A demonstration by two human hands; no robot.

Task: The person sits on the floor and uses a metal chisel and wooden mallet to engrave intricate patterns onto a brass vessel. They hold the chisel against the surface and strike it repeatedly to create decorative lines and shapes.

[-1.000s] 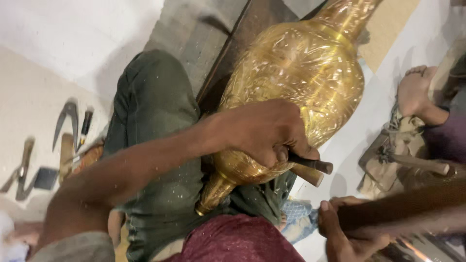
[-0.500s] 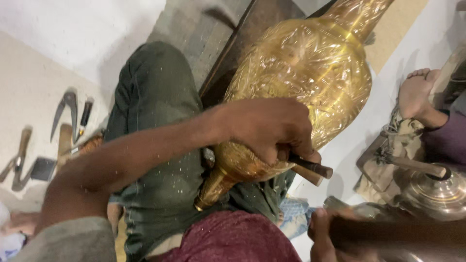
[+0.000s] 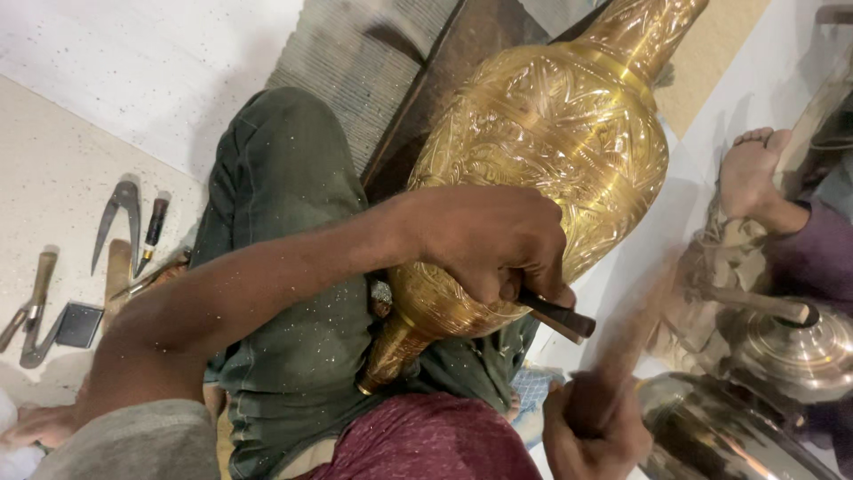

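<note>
Brass vase (image 3: 542,169), engraved all over, lies tilted across the person's lap, its neck pointing far right and its foot near, low against the green trousers (image 3: 284,267). Left hand (image 3: 489,240) reaches across from the left, forearm stretched over the thigh, wrist bent down; its grip is pressed together around a chisel (image 3: 555,316) whose dark butt end sticks out to the right of the fist, while the working tip is hidden against the vase's lower belly. Right hand (image 3: 591,427) sits near, at the bottom edge, fingers wrapped tight around a wooden handle (image 3: 622,356) that rises up and to the right; the handle is motion-blurred, so its head cannot be made out. Judgement: the step in hand is chasing or engraving the pattern, with the struck tool set on the metal and the handle mid-swing. A clean blow calls for the chisel held steady at its angle and the vase kept braced on the thigh so it does not roll. Loose hand tools (image 3: 115,222) lie on the floor at far left. Another person's bare foot (image 3: 755,178) and a silver-coloured vessel (image 3: 791,356) sit at right, well apart from the work.
</note>
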